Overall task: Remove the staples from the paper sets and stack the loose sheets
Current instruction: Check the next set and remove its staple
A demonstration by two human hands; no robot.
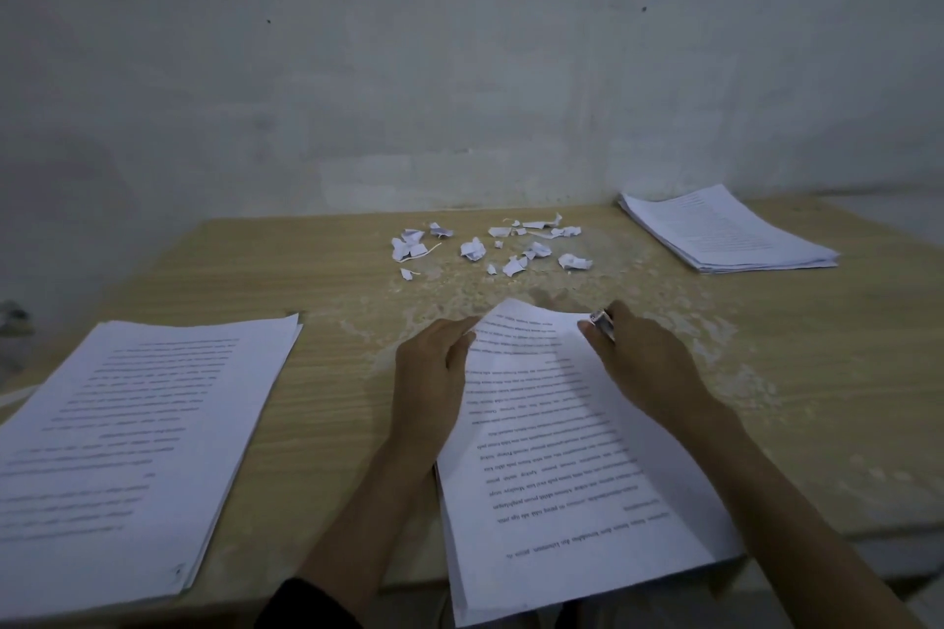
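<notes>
A printed paper set (pixel 562 465) lies in front of me on the wooden table (pixel 337 373), its near end over the table's edge. My left hand (pixel 431 373) pinches the set's far left edge, which curls upward. My right hand (pixel 638 358) rests at the far right corner and grips a small metal staple remover (pixel 602 322) there. A thick pile of printed sheets (pixel 133 450) lies at the near left. Another pile of sheets (pixel 725 230) sits at the far right by the wall.
Several torn, crumpled paper scraps (pixel 490 245) lie scattered at the far middle of the table. A grey wall (pixel 459 66) closes off the table's back edge. The tabletop has worn, pale patches near the middle.
</notes>
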